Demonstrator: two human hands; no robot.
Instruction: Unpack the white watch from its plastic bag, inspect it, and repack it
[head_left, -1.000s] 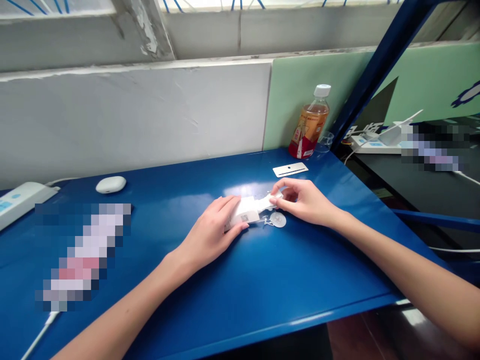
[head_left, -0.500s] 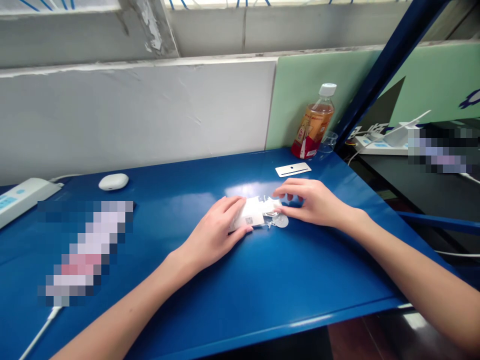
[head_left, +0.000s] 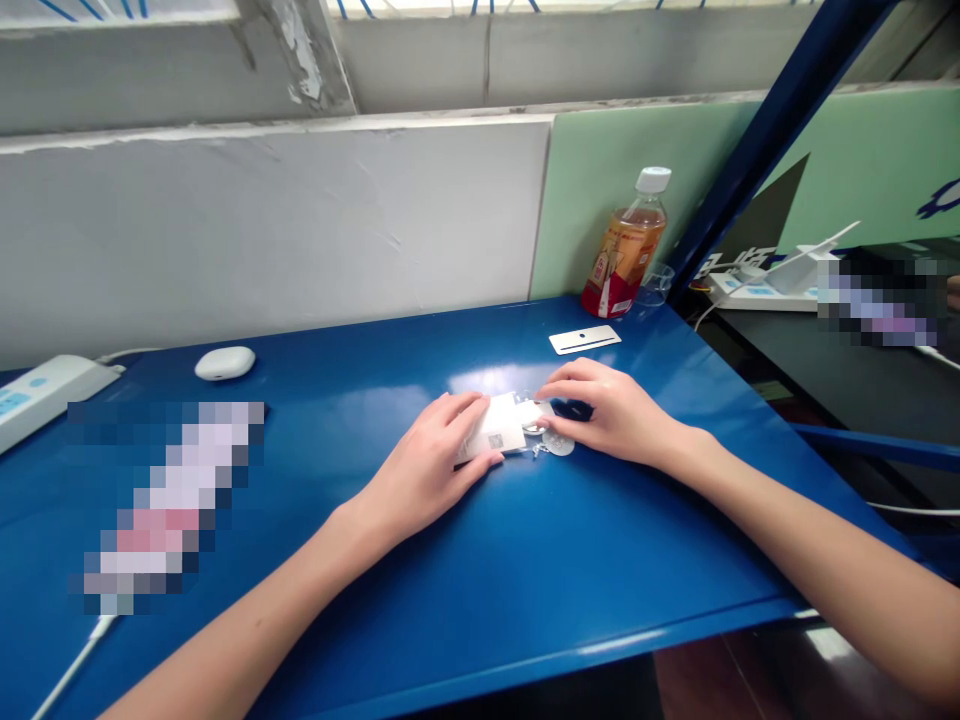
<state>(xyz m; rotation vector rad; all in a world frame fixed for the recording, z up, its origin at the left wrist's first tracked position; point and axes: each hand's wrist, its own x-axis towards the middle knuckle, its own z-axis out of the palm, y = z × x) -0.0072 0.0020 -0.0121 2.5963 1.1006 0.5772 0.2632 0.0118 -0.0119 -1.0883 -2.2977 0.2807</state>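
My left hand (head_left: 431, 450) is closed around the left end of a flat white packet (head_left: 504, 425) with a QR code printed on it, pressing it to the blue desk. From the packet's right end, a small white piece (head_left: 534, 412) sticks out inside what looks like clear plastic. The thumb and fingers of my right hand (head_left: 607, 408) close on that piece from the right. Just under them lies a round whitish disc (head_left: 559, 442), and tiny white bits (head_left: 538, 452) sit beside it.
Behind my right hand lies a white card with a slot (head_left: 585, 340). A drink bottle (head_left: 624, 250) and a clear cup (head_left: 656, 285) stand at the back right. To the left are a white earbud case (head_left: 225, 363), a power strip (head_left: 49, 395) and a blurred-out phone on a cable (head_left: 75, 665).
My right hand has shifted slightly left, and the small white piece now sits closer to the packet. My left hand stays in place on the packet.
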